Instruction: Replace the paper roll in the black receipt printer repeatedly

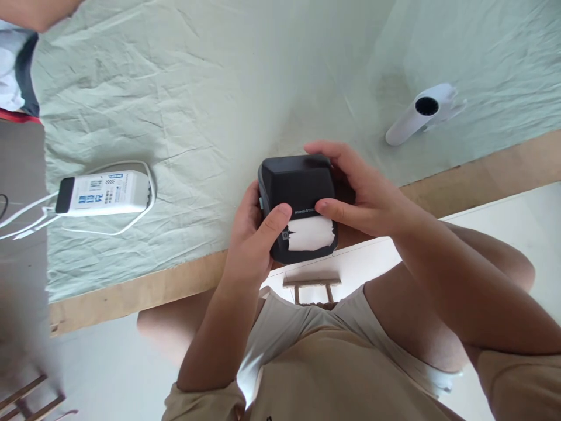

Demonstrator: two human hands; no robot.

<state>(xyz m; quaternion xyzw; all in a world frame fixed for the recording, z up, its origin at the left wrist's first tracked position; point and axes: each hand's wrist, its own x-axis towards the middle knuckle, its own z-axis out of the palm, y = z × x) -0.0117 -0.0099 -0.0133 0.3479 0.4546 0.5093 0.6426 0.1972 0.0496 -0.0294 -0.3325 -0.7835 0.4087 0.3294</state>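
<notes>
A black label printer (298,186) with "NIIMBOT" lettering is held between my two hands over the table's near edge. On its lower front, a white label piece (311,235) with ragged ends shows. My left hand (259,231) wraps the printer's left side, thumb on the front by the lettering. Around the right side curls my right hand (357,190), its thumb also on the front and fingers reaching the upper right corner. The undersides of both hands' grips are hidden behind the printer.
A pale green wrinkled cloth (210,105) covers the table, with a bare wooden edge (144,298) in front. To the left lies a white power strip (109,193) with cables. A white handheld device (416,114) with a dark round end lies right. Another person's arm (39,11) shows top left.
</notes>
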